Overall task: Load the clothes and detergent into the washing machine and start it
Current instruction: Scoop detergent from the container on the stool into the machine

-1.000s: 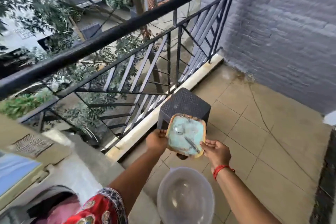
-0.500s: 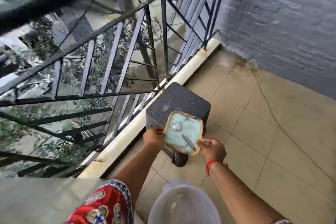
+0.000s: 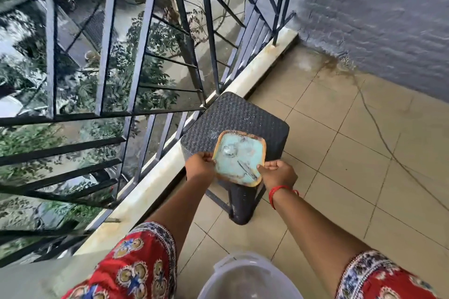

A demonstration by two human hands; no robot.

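Over the tiled balcony floor (image 3: 340,153), left hand (image 3: 199,165) and right hand (image 3: 279,173) each pinch the turquoise container (image 3: 237,160) above a dark stool (image 3: 233,114)

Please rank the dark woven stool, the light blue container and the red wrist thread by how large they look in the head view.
1. Dark woven stool.
2. Light blue container, held in both hands above the stool, so nearer and perhaps flattered.
3. Red wrist thread, clearly smallest.

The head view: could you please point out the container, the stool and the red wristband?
container (image 3: 237,158), head view, middle of its pale blue face
stool (image 3: 233,114), head view, bare woven top
red wristband (image 3: 275,190), head view, band on right wrist
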